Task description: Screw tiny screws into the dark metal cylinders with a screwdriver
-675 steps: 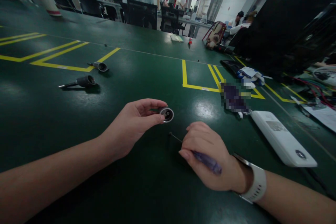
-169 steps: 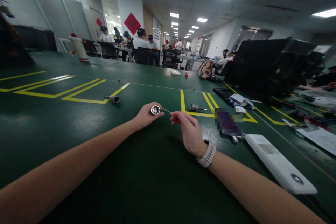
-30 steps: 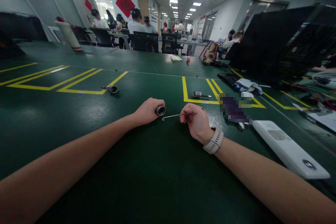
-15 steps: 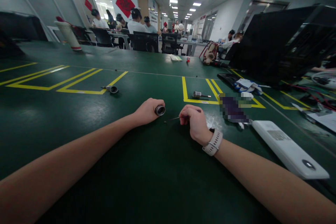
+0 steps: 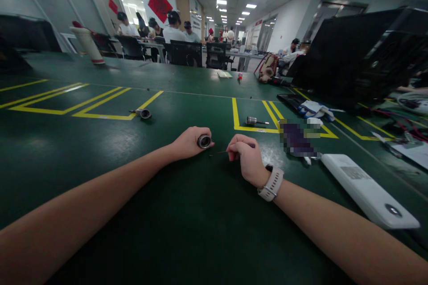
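My left hand [image 5: 191,142] is wrapped round a hollow metal cylinder [image 5: 204,141], its round open end turned towards me. Opposite it, my right hand [image 5: 244,153] pinches a slim tool [image 5: 222,152] with a thin metal shaft. The shaft points left, and a dark purple end [image 5: 252,145] shows behind my fingers. On the green table between the hands lies a tiny ring-like part [image 5: 211,155], just left of the shaft's tip. I cannot tell whether the tip touches it.
Metal cylinders with thin stems lie at the left [image 5: 144,113] and right [image 5: 251,120] yellow tape outlines. A white power bank [image 5: 368,189], a glove [image 5: 316,109] and a black computer case [image 5: 354,53] are on the right. A cup [image 5: 87,44] stands far left.
My left hand has tilted the metal cylinder so its opening faces me more. My right hand has shifted slightly left with the slim tool, and the tiny ring-like part looks turned.
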A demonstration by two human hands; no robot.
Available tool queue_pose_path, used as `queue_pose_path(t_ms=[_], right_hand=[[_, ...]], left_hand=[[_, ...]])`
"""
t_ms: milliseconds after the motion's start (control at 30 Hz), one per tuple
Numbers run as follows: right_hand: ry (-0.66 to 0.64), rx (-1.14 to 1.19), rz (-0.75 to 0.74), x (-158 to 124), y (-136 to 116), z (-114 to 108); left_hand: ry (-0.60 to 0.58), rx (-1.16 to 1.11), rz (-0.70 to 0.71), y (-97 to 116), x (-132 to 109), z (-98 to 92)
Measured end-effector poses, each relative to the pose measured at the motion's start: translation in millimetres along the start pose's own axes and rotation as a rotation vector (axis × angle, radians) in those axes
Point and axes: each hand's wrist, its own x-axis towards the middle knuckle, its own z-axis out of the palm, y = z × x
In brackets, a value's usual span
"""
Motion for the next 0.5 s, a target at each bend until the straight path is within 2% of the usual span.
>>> queue_pose_path(t_ms=[333, 500], right_hand=[[0.01, 0.029, -0.152, -5.2, -0.8, -1.7], [-0.057, 0.042, -0.234, -9.9, -1.3, 0.8]], left_hand=[[0.001, -0.025, -0.039, 0.7, 0.1, 0.1], [0.022, -0.088, -0.059, 0.4, -0.4, -0.6]])
